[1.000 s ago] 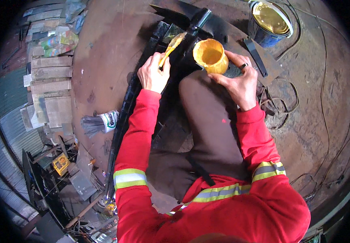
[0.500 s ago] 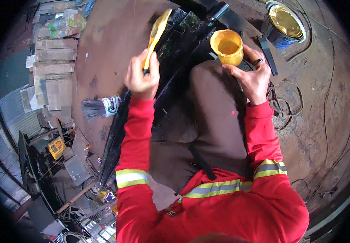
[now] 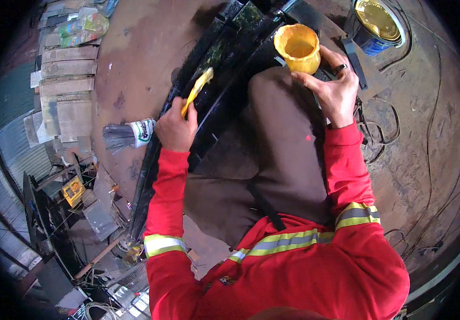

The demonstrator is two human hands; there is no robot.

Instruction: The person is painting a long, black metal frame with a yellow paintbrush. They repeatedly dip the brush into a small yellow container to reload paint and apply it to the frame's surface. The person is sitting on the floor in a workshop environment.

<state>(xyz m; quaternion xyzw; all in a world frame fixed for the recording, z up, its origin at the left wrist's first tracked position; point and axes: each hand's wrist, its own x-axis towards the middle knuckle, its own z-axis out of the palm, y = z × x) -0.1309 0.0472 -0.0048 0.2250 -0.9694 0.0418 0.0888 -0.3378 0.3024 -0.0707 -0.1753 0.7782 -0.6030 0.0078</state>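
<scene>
My left hand is closed around the handle of a paintbrush smeared with yellow. The brush tip points up and away, over the long black metal piece that runs diagonally in front of me; whether it touches the metal I cannot tell. In my right hand is a small cup coated in yellow-orange paint, gripped by its right side and base. Its mouth tilts toward me, showing orange paint inside. My bent knee lies just below the cup.
A dark bucket with a gold-coloured lid stands at the upper right, near a black flat bar. Cables coil across the floor. Left of the metal lies a bundle of thin grey rods; cardboard sheets line the far left.
My left hand has come down and left, bringing the brush from above the metal's far side to lower over it. The cup in my right hand has shifted slightly up in view.
</scene>
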